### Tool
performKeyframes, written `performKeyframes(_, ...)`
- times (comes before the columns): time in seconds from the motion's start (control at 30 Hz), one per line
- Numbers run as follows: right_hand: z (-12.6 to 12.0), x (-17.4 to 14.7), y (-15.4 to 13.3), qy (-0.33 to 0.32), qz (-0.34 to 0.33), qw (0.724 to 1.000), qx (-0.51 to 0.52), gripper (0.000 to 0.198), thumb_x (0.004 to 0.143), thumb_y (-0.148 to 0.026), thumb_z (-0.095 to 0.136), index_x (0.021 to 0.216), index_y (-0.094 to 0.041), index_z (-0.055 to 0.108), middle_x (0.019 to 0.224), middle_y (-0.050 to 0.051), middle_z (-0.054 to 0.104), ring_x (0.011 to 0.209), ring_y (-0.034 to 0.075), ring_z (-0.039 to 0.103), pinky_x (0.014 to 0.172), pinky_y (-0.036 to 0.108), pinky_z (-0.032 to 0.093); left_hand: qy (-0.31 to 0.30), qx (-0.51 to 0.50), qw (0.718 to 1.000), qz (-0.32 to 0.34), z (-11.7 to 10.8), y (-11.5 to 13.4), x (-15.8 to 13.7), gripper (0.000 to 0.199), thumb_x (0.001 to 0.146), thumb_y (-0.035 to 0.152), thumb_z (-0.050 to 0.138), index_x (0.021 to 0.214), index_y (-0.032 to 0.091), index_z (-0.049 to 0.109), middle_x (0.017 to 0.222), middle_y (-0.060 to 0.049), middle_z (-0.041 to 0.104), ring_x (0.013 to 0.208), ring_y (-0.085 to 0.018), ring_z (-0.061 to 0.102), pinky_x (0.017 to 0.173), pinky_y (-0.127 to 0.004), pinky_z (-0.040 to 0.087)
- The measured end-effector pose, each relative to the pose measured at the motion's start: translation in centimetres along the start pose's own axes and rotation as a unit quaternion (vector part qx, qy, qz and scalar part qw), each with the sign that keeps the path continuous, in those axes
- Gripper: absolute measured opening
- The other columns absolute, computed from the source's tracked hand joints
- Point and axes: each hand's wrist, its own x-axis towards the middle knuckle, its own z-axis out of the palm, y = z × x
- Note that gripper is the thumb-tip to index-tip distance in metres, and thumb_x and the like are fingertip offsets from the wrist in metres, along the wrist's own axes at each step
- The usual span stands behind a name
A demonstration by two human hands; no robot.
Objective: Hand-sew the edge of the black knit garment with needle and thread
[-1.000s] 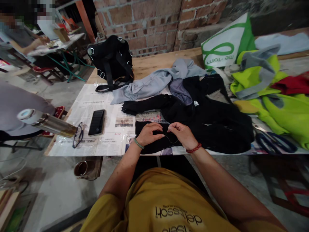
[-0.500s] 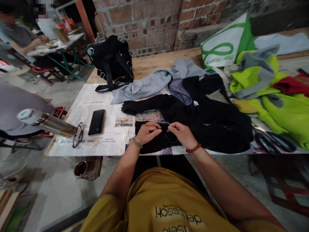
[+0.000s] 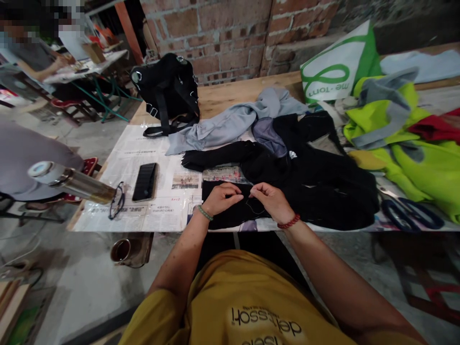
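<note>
Over the black cloth (image 3: 230,221), near the table's front edge, both of my hands are held close together, fingertips almost meeting. My left hand (image 3: 221,199) is closed in a pinch; what sits between thumb and forefinger is too small to make out. Opposite it, my right hand (image 3: 269,199) pinches a thin pale thread (image 3: 254,212), which curves in a loose loop below the fingertips over the cloth. A black garment (image 3: 323,182) with a small white mark spreads to the right and behind. Dark-handled scissors (image 3: 406,211) lie at its right side.
Newspaper (image 3: 122,158) covers the table's left part, bearing a phone (image 3: 144,181), glasses (image 3: 117,201) and a tilted flask (image 3: 72,181). Behind are a black bag (image 3: 168,91), grey cloth (image 3: 219,125) and a green-white bag (image 3: 338,67). Yellow-green cloth (image 3: 424,167) lies right. People sit at left.
The whole view has shifted very slightly. Both hands keep nearly the same pinched pose over the black cloth.
</note>
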Motion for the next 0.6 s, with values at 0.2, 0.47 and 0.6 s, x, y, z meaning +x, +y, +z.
performKeyframes(0.2,0.0,-0.14,-0.3,-0.002,0.006,1.0,-0.006,0.022,0.073,-0.04,0.057,0.071,-0.019,0.061,0.07,0.001,0.066,0.067,0.014,0.056,0.067,0.027,0.042,-0.026,0.008,0.999,0.028,0.2,-0.59,-0.03,0.013,0.072,0.026,0.072,0.08,0.015,0.069,0.099,-0.009,0.067,0.093,-0.018,0.063,0.088,-0.034,0.049)
performKeyframes(0.47,0.02,-0.15,-0.07,-0.003,0.003,1.0,-0.004,0.022,0.073,-0.041,0.057,0.072,-0.019,0.061,0.07,0.001,0.066,0.066,0.014,0.055,0.066,0.027,0.042,-0.021,0.001,1.0,0.014,0.38,-0.33,-0.08,0.01,0.072,0.02,0.071,0.08,0.015,0.066,0.103,-0.009,0.065,0.097,-0.018,0.061,0.092,-0.034,0.047)
performKeyframes(0.6,0.04,-0.06,0.21,-0.003,-0.004,1.0,-0.008,0.022,0.073,-0.041,0.057,0.072,-0.019,0.061,0.071,0.001,0.065,0.068,0.014,0.056,0.067,0.027,0.042,0.001,0.002,1.0,0.011,0.24,-0.04,-0.1,0.01,0.071,0.017,0.07,0.078,0.016,0.064,0.107,-0.008,0.063,0.102,-0.019,0.059,0.095,-0.037,0.044)
